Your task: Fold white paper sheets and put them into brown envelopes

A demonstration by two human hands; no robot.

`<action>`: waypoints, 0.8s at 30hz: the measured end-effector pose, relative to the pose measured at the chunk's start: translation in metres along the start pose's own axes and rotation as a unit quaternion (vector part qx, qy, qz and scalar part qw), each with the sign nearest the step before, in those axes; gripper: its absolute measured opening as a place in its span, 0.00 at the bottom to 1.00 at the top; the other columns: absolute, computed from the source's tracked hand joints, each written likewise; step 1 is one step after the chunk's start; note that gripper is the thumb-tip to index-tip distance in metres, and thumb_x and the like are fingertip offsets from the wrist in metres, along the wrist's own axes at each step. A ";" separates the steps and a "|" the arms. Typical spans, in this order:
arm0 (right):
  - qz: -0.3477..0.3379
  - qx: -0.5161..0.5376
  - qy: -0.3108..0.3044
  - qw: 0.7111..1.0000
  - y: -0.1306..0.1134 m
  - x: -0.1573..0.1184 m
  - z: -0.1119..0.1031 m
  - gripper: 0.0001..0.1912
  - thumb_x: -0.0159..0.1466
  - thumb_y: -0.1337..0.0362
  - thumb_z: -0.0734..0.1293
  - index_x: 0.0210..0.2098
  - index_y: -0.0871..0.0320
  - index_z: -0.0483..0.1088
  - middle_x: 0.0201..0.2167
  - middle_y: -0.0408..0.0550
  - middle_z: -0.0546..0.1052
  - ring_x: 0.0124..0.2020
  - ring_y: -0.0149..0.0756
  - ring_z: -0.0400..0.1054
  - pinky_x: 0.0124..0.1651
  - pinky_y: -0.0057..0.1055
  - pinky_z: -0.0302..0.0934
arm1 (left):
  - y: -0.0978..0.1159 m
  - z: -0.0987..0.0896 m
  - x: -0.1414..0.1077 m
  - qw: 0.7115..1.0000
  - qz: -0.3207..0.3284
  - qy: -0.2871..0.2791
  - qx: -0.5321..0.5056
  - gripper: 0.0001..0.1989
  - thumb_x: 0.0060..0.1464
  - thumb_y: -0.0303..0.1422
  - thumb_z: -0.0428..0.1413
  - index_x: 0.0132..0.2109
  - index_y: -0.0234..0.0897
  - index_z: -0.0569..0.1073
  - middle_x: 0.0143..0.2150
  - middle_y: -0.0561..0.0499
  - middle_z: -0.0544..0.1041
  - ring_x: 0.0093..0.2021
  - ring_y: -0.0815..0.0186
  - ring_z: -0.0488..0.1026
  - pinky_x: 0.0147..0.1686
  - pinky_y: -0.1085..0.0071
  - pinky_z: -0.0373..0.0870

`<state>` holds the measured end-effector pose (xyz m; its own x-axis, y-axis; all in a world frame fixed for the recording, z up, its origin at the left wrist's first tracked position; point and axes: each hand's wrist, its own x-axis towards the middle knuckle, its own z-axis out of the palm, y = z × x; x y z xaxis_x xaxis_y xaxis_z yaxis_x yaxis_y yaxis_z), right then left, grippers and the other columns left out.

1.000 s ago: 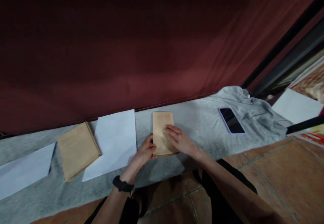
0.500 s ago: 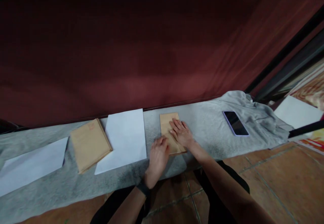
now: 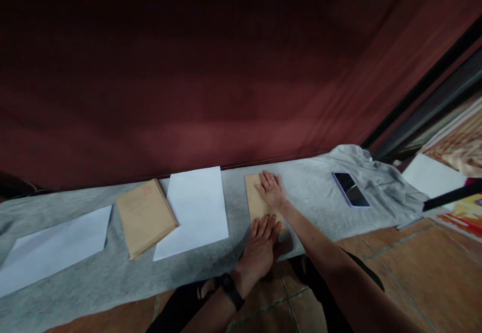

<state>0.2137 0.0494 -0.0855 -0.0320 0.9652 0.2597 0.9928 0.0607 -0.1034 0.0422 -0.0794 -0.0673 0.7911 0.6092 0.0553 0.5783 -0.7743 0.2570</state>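
Note:
A brown paper envelope (image 3: 254,200) lies flat on the grey cloth, partly covered by both my hands. My right hand (image 3: 272,190) rests on its upper right part with the fingers spread. Across its lower end lies my left hand (image 3: 260,245), palm down, fingers stretched out and slightly apart; a dark band circles that wrist. Left of the envelope is a white sheet of paper (image 3: 198,212). A stack of brown envelopes (image 3: 146,217) with a small red mark overlaps that sheet's left edge.
The grey cloth (image 3: 312,187) covers a long narrow surface. Another white sheet (image 3: 56,247) lies at the far left, and a phone with a purple edge (image 3: 351,190) at the right. A dark red panel (image 3: 211,97) rises behind. Tiled floor (image 3: 414,267) shows in front.
My left hand has moved from the envelope's left edge to its lower end and flattened there. My right hand has shifted slightly up along the envelope. The view has shifted a little.

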 end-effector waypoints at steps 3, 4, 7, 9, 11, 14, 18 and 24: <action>-0.031 -0.006 -0.003 1.000 0.000 0.005 0.003 0.30 0.76 0.54 0.50 0.72 0.61 0.53 0.72 0.58 0.57 0.73 0.49 0.50 0.73 0.54 0.39 | 0.002 0.000 0.000 1.000 -0.001 -0.019 -0.013 0.31 0.68 0.42 0.47 0.74 0.40 0.52 0.77 0.44 0.49 0.76 0.52 0.44 0.72 0.47 0.44; -0.048 -0.008 -0.009 0.999 0.000 0.006 0.003 0.30 0.76 0.54 0.50 0.72 0.61 0.53 0.72 0.58 0.57 0.73 0.48 0.50 0.73 0.53 0.40 | 0.003 0.000 0.000 1.000 -0.004 -0.024 -0.019 0.32 0.68 0.43 0.47 0.74 0.40 0.52 0.77 0.43 0.49 0.76 0.51 0.44 0.72 0.47 0.44; -0.107 -0.008 -0.038 0.993 0.002 0.004 0.000 0.29 0.76 0.56 0.51 0.72 0.60 0.54 0.72 0.56 0.57 0.73 0.43 0.49 0.73 0.48 0.43 | 0.007 -0.002 0.001 0.998 -0.020 -0.036 -0.037 0.34 0.65 0.45 0.50 0.73 0.39 0.54 0.77 0.43 0.50 0.76 0.50 0.44 0.72 0.45 0.43; -0.134 0.002 -0.063 0.989 0.001 -0.001 -0.004 0.28 0.76 0.56 0.51 0.72 0.58 0.54 0.73 0.54 0.55 0.74 0.41 0.48 0.73 0.46 0.42 | 0.009 -0.004 0.002 0.998 -0.031 -0.039 -0.048 0.35 0.64 0.44 0.51 0.73 0.39 0.54 0.77 0.44 0.50 0.76 0.50 0.43 0.72 0.45 0.43; -0.146 0.020 -0.094 0.985 -0.001 -0.006 -0.009 0.29 0.76 0.54 0.49 0.73 0.56 0.52 0.74 0.53 0.52 0.74 0.41 0.47 0.74 0.46 0.41 | 0.010 -0.006 0.002 0.997 -0.037 -0.038 -0.058 0.35 0.63 0.44 0.51 0.73 0.39 0.55 0.76 0.43 0.50 0.76 0.50 0.43 0.72 0.45 0.43; -0.152 0.051 -0.148 0.976 -0.006 -0.016 -0.018 0.30 0.76 0.52 0.47 0.73 0.57 0.49 0.75 0.51 0.48 0.75 0.39 0.43 0.75 0.45 0.38 | 0.012 -0.009 0.002 0.996 -0.036 -0.040 -0.071 0.38 0.62 0.48 0.52 0.73 0.39 0.54 0.76 0.41 0.51 0.76 0.49 0.43 0.72 0.44 0.42; -0.174 0.090 -0.195 0.961 -0.009 -0.034 -0.030 0.31 0.76 0.51 0.46 0.74 0.56 0.45 0.75 0.49 0.46 0.76 0.36 0.38 0.76 0.45 0.35 | 0.015 -0.014 0.002 0.995 -0.043 -0.053 -0.068 0.40 0.62 0.51 0.52 0.73 0.35 0.55 0.75 0.37 0.53 0.75 0.47 0.45 0.71 0.42 0.42; -0.205 0.156 -0.209 0.943 -0.009 -0.068 -0.042 0.29 0.77 0.52 0.48 0.73 0.53 0.50 0.75 0.47 0.49 0.75 0.38 0.41 0.76 0.45 0.38 | 0.020 -0.024 0.003 0.993 -0.063 -0.080 -0.067 0.39 0.59 0.51 0.54 0.71 0.33 0.60 0.74 0.36 0.55 0.75 0.43 0.45 0.71 0.42 0.44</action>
<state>0.2121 -0.0277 -0.0620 -0.5132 0.8565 -0.0549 0.8071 0.4598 -0.3705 0.0513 -0.0892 -0.0388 0.7423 0.6558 -0.1371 0.6511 -0.6578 0.3786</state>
